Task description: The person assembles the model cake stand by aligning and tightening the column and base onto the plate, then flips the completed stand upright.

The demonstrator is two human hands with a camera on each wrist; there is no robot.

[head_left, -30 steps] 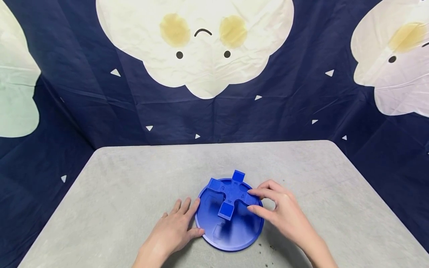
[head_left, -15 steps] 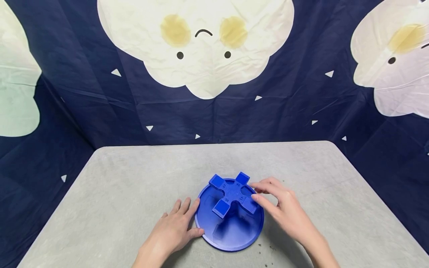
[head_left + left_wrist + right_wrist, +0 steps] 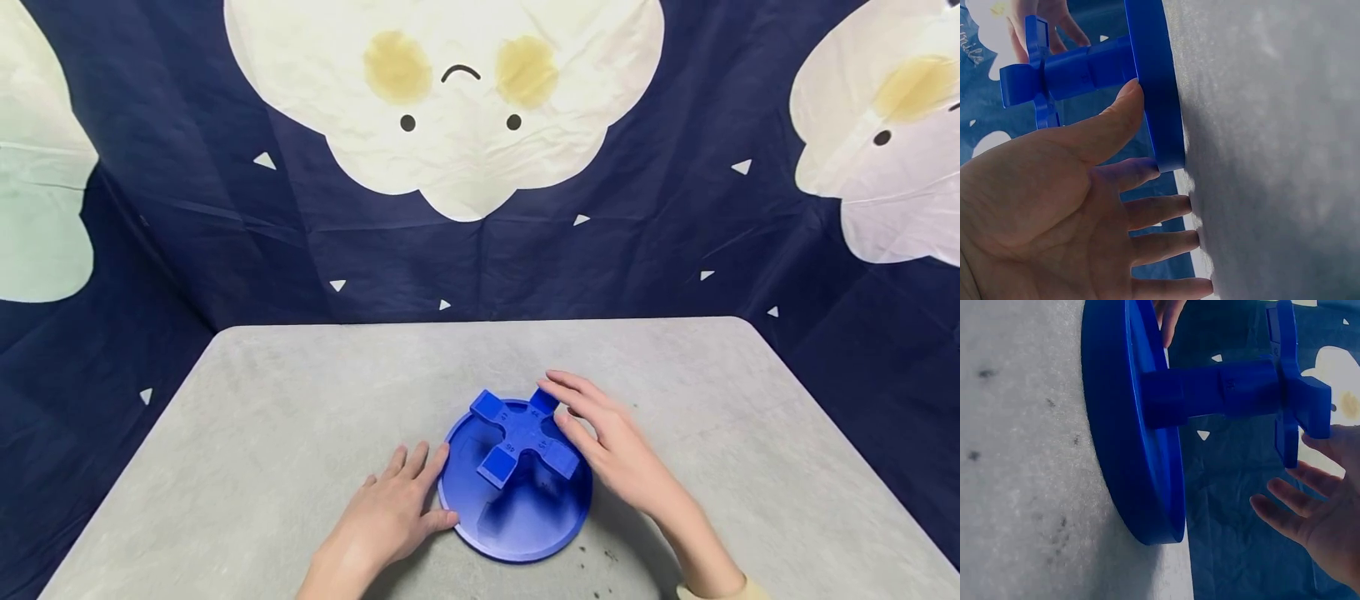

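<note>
A round blue tray-like base (image 3: 517,533) with a raised rim lies on the table. From its middle rises a blue post (image 3: 1204,394), topped by a blue four-armed cross piece (image 3: 525,433) with small numbers on its arms. My left hand (image 3: 378,521) rests on the table at the base's left side, its thumb and index fingertip against the rim and the other fingers spread. My right hand (image 3: 611,442) is at the cross's far right arm, fingertips right at it, fingers loosely extended. In the right wrist view, part of this hand is hidden behind the cross.
The grey table (image 3: 315,392) extends around the base. Small dark specks (image 3: 600,550) lie on it to the right of the base. A dark blue cloth (image 3: 375,267) with cloud prints hangs behind the table and along both sides.
The cross has turned clockwise as seen from above. My right hand has moved from its right arm up to the far right arm. The left hand and base stay put.
</note>
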